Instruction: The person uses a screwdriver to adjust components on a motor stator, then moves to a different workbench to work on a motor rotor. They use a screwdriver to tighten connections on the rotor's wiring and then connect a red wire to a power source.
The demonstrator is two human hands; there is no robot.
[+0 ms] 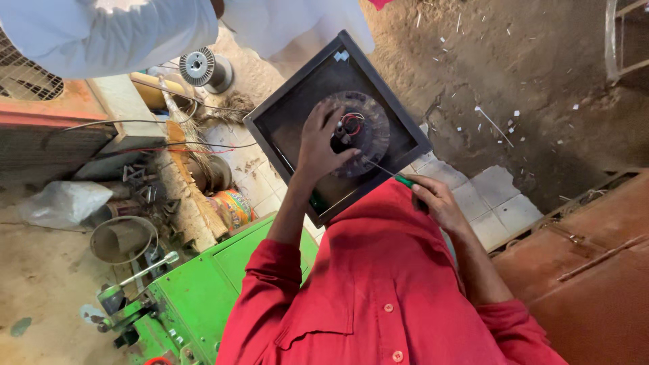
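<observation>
Step in hand: we judge that we are working on the wiring at the hub of a round motor part (362, 132) set in a square black frame (284, 111); the tool tip is at the part's edge, near the red and white wires (351, 123).
Left hand (318, 138): our fingers are spread over the round part and press on it, steadying it; they grip nothing closed.
Right hand (436, 199): it is clenched around the green handle of a screwdriver (395, 176), whose thin shaft slants up to the round part's lower edge.
Where the work piece is: the frame rests tilted against our red shirt (385, 284), above pale floor tiles (493, 189) and dirt ground, with the round part in its middle.
Nearby: a green machine (203, 290) sits at our left, a wire spool (197, 66) lies beyond the frame, and another person in a white garment (108, 30) stands there.
Next move calls for: as we judge it, a firm left hold on the part and a small, careful lever or turn of the tip, kept off the thin wires.
</observation>
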